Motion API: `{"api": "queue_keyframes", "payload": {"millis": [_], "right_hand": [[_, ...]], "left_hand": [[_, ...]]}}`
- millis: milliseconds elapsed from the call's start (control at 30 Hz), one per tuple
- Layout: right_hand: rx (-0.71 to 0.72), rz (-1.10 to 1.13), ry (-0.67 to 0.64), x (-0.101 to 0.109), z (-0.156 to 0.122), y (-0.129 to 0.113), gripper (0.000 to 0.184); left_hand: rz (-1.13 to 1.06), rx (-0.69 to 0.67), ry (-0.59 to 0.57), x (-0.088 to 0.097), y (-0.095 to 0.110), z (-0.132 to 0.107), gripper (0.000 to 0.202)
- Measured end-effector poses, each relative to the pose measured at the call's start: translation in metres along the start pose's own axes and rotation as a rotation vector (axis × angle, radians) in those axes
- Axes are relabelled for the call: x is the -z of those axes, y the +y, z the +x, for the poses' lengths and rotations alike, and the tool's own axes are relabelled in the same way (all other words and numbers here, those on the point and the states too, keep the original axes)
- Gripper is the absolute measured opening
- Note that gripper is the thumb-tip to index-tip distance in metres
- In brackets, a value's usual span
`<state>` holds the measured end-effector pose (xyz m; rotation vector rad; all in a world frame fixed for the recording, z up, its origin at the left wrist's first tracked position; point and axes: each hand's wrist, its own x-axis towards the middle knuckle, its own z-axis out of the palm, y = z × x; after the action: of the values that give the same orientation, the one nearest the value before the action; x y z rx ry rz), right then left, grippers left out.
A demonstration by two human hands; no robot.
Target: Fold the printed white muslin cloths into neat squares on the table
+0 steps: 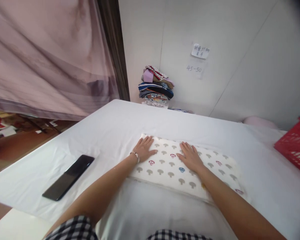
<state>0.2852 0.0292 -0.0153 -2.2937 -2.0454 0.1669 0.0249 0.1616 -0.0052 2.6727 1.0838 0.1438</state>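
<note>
A folded white cloth [165, 170] printed with grey, red and blue mushrooms lies as a long rectangle on the white-covered table [110, 130]. My left hand [144, 149] rests flat on its left end, fingers stretched out, with a bracelet at the wrist. Flat on the middle of the same cloth is my right hand [190, 156], its fingers slightly spread. Neither hand grips anything. My right forearm passes over part of the cloth's near edge and hides it.
A black smartphone [68, 177] lies on the table at left. At right stands a red plastic basket [295, 143]. Beyond the far edge, a stack of folded clothes [156, 87] is against the wall. A pink curtain [52, 60] hangs at left; a paper label [200, 51] is on the wall.
</note>
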Motion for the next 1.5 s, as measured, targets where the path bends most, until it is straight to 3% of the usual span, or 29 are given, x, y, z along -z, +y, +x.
{"api": "queue_keyframes", "payload": {"millis": [267, 433, 567, 667, 767, 867, 967, 1200, 1367, 1500], "right_hand": [[-0.046, 0.073, -0.091, 0.017, 0.004, -0.012, 0.073], [0.005, 0.156, -0.014, 0.019, -0.001, -0.028, 0.076], [-0.024, 0.226, -0.069, 0.027, -0.007, -0.029, 0.077], [-0.106, 0.188, -0.063, 0.04, -0.026, -0.004, 0.077], [-0.272, 0.08, -0.006, 0.045, -0.059, 0.043, 0.078], [-0.437, 0.005, 0.006, 0.039, -0.089, 0.093, 0.076], [-0.47, 0.006, 0.002, 0.028, -0.102, 0.123, 0.073], [-0.475, 0.083, -0.027, 0.024, -0.097, 0.137, 0.07], [-0.536, 0.089, 0.05, 0.021, -0.106, 0.149, 0.074], [-0.535, 0.169, -0.005, 0.028, -0.107, 0.155, 0.068]], "left_hand": [[0.148, 0.005, 0.065, 0.004, -0.004, 0.003, 0.069], [0.185, 0.012, 0.041, 0.003, -0.007, 0.01, 0.07], [0.205, 0.005, 0.046, 0.002, -0.009, 0.012, 0.068], [0.217, 0.008, 0.044, 0.001, -0.01, 0.011, 0.069], [0.223, 0.013, 0.039, 0.001, -0.01, 0.012, 0.068], [0.22, 0.011, 0.041, 0.001, -0.009, 0.014, 0.068], [0.219, 0.002, 0.052, 0.002, -0.007, 0.014, 0.068], [0.222, 0.016, 0.035, 0.006, -0.004, 0.013, 0.067], [0.227, 0.015, 0.029, 0.006, -0.001, 0.012, 0.067], [0.216, 0.028, 0.001, 0.007, -0.001, 0.014, 0.068]]}}
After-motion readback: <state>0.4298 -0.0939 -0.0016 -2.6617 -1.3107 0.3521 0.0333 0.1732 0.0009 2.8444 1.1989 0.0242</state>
